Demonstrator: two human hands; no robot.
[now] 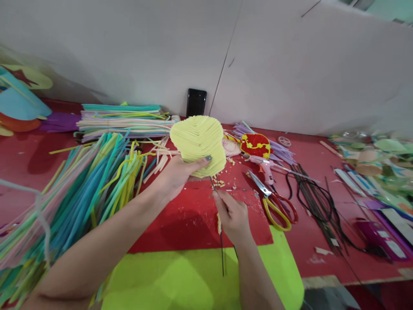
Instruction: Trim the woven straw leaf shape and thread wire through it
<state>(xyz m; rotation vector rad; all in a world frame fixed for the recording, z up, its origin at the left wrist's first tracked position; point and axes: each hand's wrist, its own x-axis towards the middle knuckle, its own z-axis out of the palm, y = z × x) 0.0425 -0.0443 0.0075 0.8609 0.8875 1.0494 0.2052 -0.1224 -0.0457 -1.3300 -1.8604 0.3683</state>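
A pale yellow, scallop-edged fan-shaped piece (198, 137), made of ribbed fuzzy strips, is held up above the table. My left hand (180, 174) grips its lower left part, thumb on the front and the other fingers hidden behind. From its bottom edge runs a thin dark wire (222, 258). Below the piece, my right hand (232, 214) is closed around this wire, and the lower end sticks out under the fist. Scissors (274, 202) with red and yellow handles lie to the right of my right hand.
Bundles of coloured pipe cleaners (80, 185) cover the left. A pink glue gun (266, 168), a red decorated piece (255, 145) and dark wires (318, 206) lie right. A black phone (196, 102) leans on the wall. Yellow scraps dot the red mat (193, 224).
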